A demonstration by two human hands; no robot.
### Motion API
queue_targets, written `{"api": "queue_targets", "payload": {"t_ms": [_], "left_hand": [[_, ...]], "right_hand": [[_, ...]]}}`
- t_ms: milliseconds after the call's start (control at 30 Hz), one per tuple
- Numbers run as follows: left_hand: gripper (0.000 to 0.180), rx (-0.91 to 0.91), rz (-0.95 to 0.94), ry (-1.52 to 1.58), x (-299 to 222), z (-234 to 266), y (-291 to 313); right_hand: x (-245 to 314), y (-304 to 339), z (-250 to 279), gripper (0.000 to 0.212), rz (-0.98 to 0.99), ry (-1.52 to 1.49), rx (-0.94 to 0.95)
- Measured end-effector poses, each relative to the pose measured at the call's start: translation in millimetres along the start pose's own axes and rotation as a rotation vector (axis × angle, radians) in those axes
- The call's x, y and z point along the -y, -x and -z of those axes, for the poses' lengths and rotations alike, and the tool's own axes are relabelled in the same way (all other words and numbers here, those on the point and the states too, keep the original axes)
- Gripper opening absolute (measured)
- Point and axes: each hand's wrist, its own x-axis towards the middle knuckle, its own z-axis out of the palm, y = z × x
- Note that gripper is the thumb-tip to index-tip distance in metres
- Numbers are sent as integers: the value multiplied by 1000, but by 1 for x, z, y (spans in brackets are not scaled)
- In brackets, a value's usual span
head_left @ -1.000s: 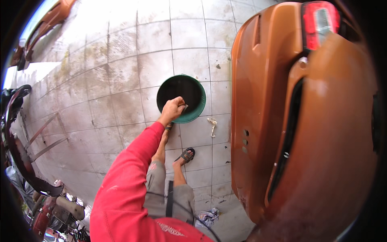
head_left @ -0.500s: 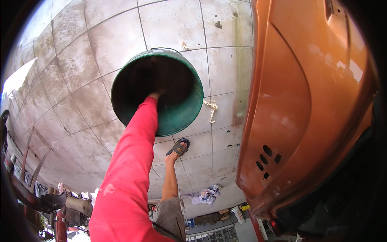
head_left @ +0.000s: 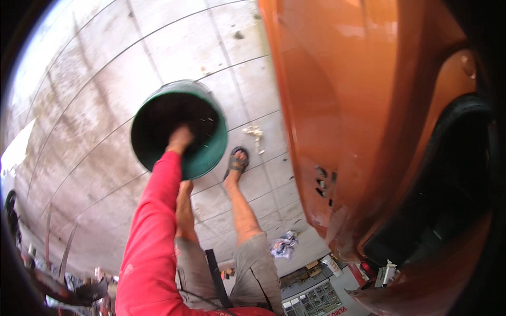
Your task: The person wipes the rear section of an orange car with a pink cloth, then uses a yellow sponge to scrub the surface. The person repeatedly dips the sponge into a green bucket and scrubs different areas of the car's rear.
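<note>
From my remote seat I see a bucket (head_left: 208, 157) in deep green, its inside shading to near black. The sleeve (head_left: 150, 231) is bright red (I make out a paler smudge low on it). I read the shorts (head_left: 255, 268) as grey-brown, with a black strap (head_left: 215, 276) against them. Dark lines grid the pale floor (head_left: 182, 45), stained brown in patches. The car panel (head_left: 342, 89) glows glossy orange; the scrap (head_left: 255, 136) is cream, the crumpled cloth (head_left: 284, 245) whitish and bluish-purple.

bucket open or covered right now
Open: no lid covers the bucket, and the left hand is inside its mouth.
</note>
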Motion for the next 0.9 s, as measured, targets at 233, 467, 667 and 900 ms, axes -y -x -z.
{"api": "queue_targets", "payload": {"t_ms": [233,467,667,900], "left_hand": [[40,-477,-251,-51,169,-37,-139],[42,-188,-95,205,75,-70,-125],[51,-31,-164,658,15,-49,-69],[66,91,-170,998,-23,13,8]], "right_hand": [[-95,-29,135,56,41,-51,-502],[-163,47,322,57,138,60,-1058],[-164,3,371,60,201,-151,-1211],[-161,-21,331,59,169,-67,-1323]]}}
